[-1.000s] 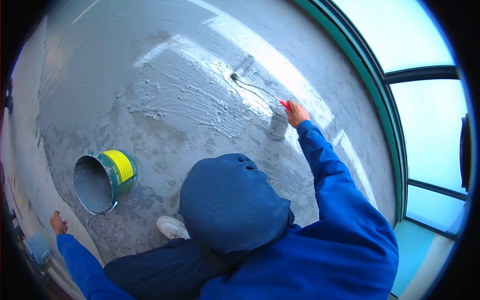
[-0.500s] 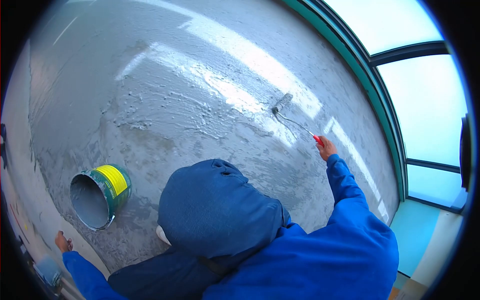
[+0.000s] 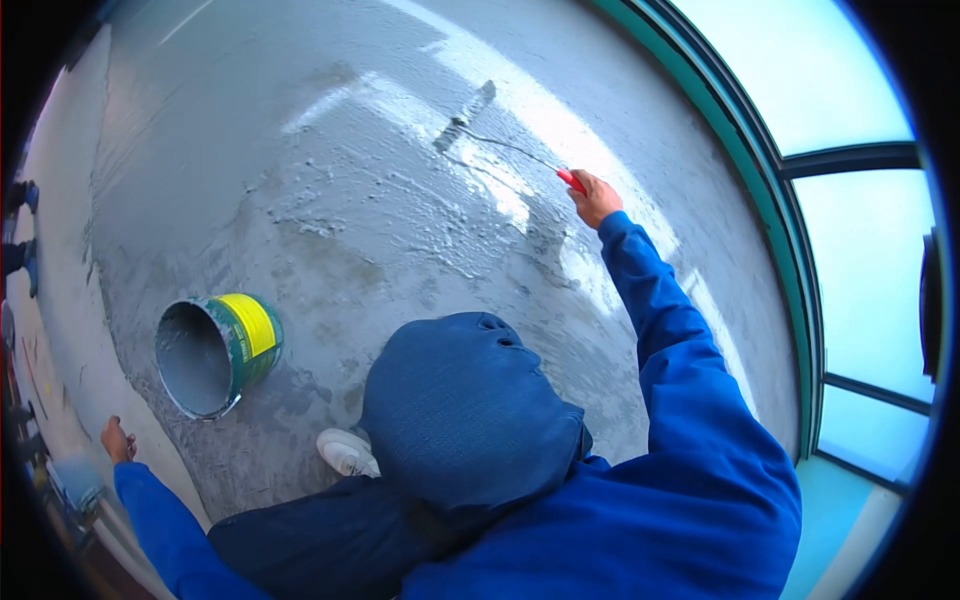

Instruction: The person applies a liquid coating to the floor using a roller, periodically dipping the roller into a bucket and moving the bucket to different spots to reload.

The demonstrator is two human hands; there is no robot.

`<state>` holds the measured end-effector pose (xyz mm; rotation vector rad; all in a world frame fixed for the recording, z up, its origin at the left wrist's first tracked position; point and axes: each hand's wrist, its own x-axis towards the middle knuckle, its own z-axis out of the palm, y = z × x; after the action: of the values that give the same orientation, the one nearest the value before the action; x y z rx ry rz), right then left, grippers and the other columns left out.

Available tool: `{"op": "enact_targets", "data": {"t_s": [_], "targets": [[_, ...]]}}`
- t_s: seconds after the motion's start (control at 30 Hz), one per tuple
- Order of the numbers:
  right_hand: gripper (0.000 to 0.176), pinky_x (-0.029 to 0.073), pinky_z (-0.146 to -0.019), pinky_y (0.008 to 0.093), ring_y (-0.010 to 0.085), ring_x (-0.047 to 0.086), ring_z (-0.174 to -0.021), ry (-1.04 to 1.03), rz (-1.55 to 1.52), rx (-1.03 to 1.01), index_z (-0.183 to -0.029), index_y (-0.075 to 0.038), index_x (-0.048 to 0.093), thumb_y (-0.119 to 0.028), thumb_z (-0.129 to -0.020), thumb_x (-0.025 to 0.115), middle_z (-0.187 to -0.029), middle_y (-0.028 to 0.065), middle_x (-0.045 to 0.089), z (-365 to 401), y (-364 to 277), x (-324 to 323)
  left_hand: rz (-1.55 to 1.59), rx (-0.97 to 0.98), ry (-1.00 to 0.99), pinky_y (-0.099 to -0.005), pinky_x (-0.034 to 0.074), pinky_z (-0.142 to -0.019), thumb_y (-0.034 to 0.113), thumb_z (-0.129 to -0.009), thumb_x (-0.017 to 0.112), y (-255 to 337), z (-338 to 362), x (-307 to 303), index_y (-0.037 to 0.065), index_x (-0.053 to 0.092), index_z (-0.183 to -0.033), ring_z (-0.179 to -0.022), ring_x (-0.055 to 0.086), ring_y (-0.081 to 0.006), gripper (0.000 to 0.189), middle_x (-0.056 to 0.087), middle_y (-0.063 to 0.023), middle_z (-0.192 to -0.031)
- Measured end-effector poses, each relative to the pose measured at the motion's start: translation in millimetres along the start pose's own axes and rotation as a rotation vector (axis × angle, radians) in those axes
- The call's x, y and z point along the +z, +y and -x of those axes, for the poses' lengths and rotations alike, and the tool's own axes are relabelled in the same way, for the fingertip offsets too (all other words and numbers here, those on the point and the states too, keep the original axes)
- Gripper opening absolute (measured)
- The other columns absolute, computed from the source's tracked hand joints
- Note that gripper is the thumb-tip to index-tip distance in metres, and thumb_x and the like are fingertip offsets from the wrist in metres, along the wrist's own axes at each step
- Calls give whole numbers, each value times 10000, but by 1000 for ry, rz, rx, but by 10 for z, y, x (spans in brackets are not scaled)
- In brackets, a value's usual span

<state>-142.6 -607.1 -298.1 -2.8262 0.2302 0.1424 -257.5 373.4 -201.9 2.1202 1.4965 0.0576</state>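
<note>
My right hand [image 3: 597, 198] is closed around the red handle of a paint roller [image 3: 467, 118]. Its bent wire frame reaches away to the left, and the grey-coated roller sleeve touches wet grey coating [image 3: 350, 205] on the floor. Out at the lower left, my left hand [image 3: 118, 440] has its fingers loosely curled, with nothing visible in them. Closest to that hand is a green bucket [image 3: 258, 345] with a yellow label, apart from it. The bucket stands on the floor, its inside smeared grey.
A pale strip of floor [image 3: 65, 290] runs along the left, where another person's shoes [image 3: 33, 197] show. Glass panes [image 3: 865, 260] in a green frame [image 3: 735, 150] border the right side. My white shoe [image 3: 347, 453] rests on the grey floor near the bucket.
My right hand has moved the roller up and to the left across the wet coating. My view has shifted, bringing more of my shoe and another person's feet into sight.
</note>
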Motion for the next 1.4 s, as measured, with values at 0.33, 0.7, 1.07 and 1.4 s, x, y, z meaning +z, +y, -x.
{"op": "enact_targets", "data": {"t_s": [0.33,0.7,1.07,1.4], "targets": [[290,476,-770,420,323,610,-915,-218,188,-138,-1110,-169,579,-209,-823,597,-962,123,647,-680,-419,86,51,-53,-10,-293,339,-452,348,-818,534,-19,-73,-48,124,560,-1016,-525,511,-157,301,509,-51,-677],[337,462,-829,438,358,592,-968,-182,144,108,-1160,-136,561,-238,-839,588,-1013,174,633,250,1111,-177,21,15,-55,-291,352,-469,379,-833,511,166,-187,197,134,584,-1083,-537,507,-147,357,537,-33,-702],[343,464,-811,437,369,597,-939,-38,58,273,-1138,-111,572,-219,-815,615,-994,167,639,2271,1856,-200,-11,-17,-60,-289,326,-476,376,-830,497,102,-280,258,145,589,-1087,-537,496,-141,358,524,-25,-675],[335,467,-806,444,372,595,-946,-130,39,280,-1126,-115,570,-213,-809,613,-988,186,634,1881,1577,-107,-27,-9,-56,-285,333,-464,381,-833,499,89,-281,261,135,591,-1113,-539,495,-137,383,531,-41,-682]]}}
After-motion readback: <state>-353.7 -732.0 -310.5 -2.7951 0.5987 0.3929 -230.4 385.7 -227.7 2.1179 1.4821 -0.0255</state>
